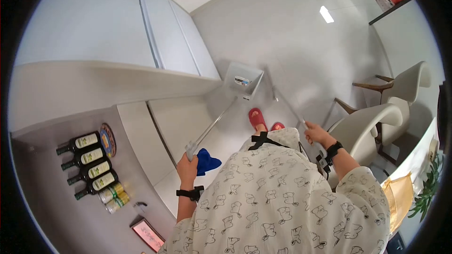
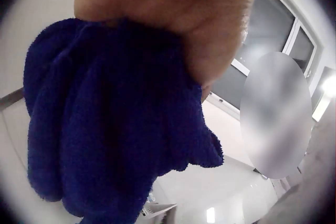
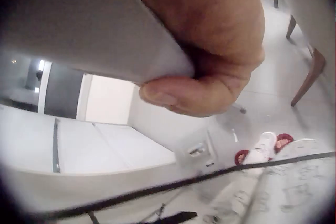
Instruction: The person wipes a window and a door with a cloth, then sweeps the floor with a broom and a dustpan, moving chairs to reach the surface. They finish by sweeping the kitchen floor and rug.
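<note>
At the lower left of the head view we see four dark bottles (image 1: 88, 163) lying side by side on the grey counter (image 1: 42, 197), labels up, with two cans (image 1: 114, 197) below them, all well apart from our hands. Moving right, our left hand (image 1: 187, 167) is raised at waist height with the wrist bent, fingers curled round the end of a long pole (image 1: 212, 124). The same fist bunches a blue cloth (image 1: 205, 161), likely so that one hand carries both; the left wrist view shows the cloth (image 2: 105, 129) spilling out below the clenched hand (image 2: 173, 8). The pole runs up to a white dustpan (image 1: 243, 82) resting on the floor at upper centre, beyond our red slippers (image 1: 256, 117). On the right, our right hand (image 1: 316, 134) clasps a second thin handle (image 1: 287, 106), arm bent at the elbow. The right wrist view shows thumb and fingers (image 3: 189, 92) wrapped on that pale handle.
</note>
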